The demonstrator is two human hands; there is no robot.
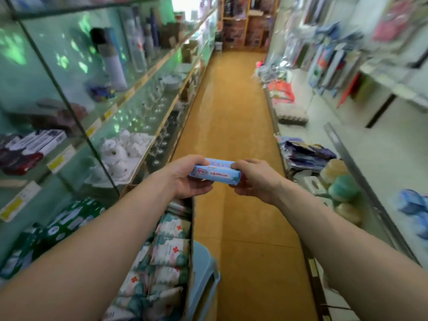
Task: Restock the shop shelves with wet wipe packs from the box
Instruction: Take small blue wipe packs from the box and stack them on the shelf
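While you stand in the aisle, your left grip (pixel 187 179) and right grip (pixel 257 181) each pinch one end of the light-blue wet wipe packs (pixel 215 175), which look like two stacked flat, with your fingers curled round the ends. You hold the packs level in front of you, in the air above the orange floor (pixel 231 107) and apart from every shelf. Under your left forearm the cardboard box (pixel 191 228) stands open, filled with white packs (pixel 171 246) printed in green and red. It seems to rest on a pale blue stool (pixel 203 269). Green packs (pixel 67 221) lie on the low shelf at your left, beneath the glass shelves (pixel 139 96) of crockery.
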